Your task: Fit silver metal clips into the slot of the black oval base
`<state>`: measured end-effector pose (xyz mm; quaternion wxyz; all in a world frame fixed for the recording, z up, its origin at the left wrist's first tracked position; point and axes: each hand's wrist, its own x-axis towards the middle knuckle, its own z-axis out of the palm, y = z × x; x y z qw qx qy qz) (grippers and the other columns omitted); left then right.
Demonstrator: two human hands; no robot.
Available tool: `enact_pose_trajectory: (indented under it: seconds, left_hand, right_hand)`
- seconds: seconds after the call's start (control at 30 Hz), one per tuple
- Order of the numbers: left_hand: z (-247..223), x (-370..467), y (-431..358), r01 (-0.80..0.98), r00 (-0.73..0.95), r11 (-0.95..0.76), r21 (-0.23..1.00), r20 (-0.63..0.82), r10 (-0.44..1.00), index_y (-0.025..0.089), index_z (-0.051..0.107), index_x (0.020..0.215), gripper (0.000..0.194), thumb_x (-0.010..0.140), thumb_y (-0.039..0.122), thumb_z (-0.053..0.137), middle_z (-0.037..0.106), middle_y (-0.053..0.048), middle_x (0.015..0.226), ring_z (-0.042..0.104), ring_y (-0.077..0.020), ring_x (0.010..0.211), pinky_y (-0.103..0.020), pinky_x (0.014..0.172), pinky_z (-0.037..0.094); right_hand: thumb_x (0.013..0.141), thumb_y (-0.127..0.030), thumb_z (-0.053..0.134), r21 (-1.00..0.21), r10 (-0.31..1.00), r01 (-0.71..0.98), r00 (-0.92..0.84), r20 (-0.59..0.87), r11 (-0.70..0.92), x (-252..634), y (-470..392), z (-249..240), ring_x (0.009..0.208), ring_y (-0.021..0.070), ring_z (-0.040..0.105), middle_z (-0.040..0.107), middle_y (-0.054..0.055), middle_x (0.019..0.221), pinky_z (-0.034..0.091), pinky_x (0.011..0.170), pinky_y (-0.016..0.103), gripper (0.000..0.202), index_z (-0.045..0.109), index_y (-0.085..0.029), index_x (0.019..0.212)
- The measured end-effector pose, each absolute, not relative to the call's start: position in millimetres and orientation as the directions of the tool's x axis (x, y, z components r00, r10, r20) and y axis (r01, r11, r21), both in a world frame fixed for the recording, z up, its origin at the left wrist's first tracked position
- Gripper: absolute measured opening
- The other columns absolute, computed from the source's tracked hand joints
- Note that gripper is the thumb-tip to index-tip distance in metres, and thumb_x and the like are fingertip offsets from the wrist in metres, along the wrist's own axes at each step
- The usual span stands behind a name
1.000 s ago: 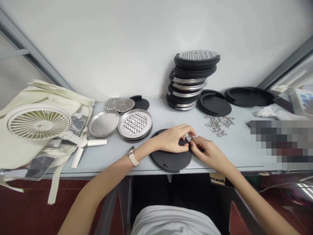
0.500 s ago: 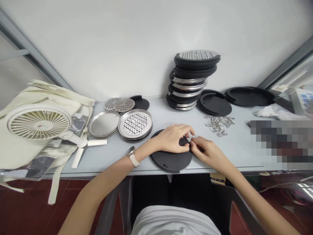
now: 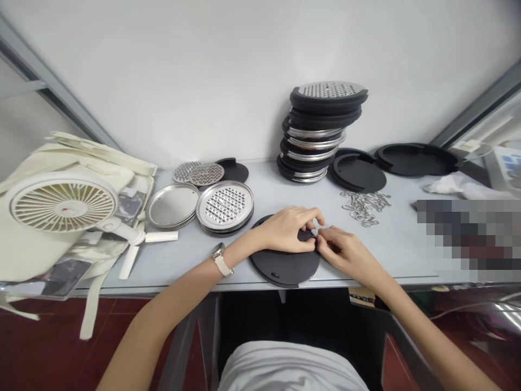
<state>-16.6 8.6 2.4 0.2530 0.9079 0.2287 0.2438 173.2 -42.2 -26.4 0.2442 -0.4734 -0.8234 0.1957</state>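
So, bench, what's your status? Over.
Left hand on round black disc. Right hand at its edge, by small metal piece. Loose wire clips beyond, off the disc.

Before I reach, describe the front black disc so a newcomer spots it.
Find the pale table, then its near side. There the black disc lies partly under the left hand. Unlike the black trays behind, it has a hand over it.

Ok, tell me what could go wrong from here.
The tall stack juts rightward at its top, so a bump might topple it. The black disc under the left hand reaches the front edge of the table and could slip off if pushed. The small shiny piece by the right hand might get dropped.
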Motion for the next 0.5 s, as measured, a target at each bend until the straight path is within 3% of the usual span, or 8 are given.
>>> enact_pose_trajectory:
  seconds: [0.5]
  left_hand:
    - [2.7,-16.4,8.3,0.296,0.775,-0.759,0.579,0.319,0.546,0.020,0.051,0.103,0.033,0.071,0.016,0.059,0.062,-0.001,0.086,0.059,-0.0153,0.082,-0.030,0.086,0.044]
  right_hand:
    - [0.091,-0.024,0.042,-0.542,0.873,0.689,-0.432,0.225,0.480,172.0,-42.4,-24.7,0.059,0.0158,0.051,0.050,0.000,0.058,0.038,0.055,0.027,0.027,0.046,-0.021,0.064]
